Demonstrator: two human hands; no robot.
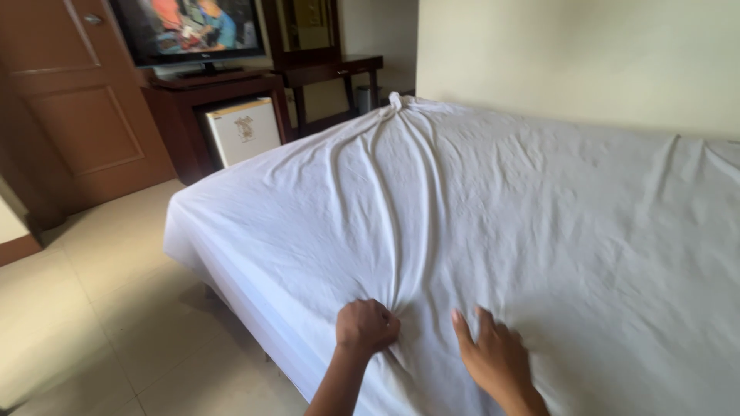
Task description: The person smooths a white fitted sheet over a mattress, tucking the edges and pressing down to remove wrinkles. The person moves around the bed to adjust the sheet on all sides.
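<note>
A wide white cotton bed sheet point(539, 223) covers the mattress point(231, 285) and fills most of the view, lying fairly flat on the right and pulled into long creases on the left. The left hand point(367, 326) is closed into a fist at the near edge of the bed, with a bunch of the sheet gathered inside it; the creases fan out from that fist and run straight up the bed to the far corner, where the cloth is twisted into a small knot point(395, 100). The right hand point(493, 356) lies just beside the left, palm down and fingers spread a little, pressing flat on the sheet and gripping nothing. The two hands are near each other but apart. Beyond the bed, a dark wooden cabinet point(181, 108) stands against the wall with a flat television point(189, 27) switched on above it and a small white box, probably a little fridge, point(245, 129) tucked in its lower opening. A brown wooden door point(77, 100) is at the left, and pale beige floor tiles point(100, 323) lie beside the bed.
</note>
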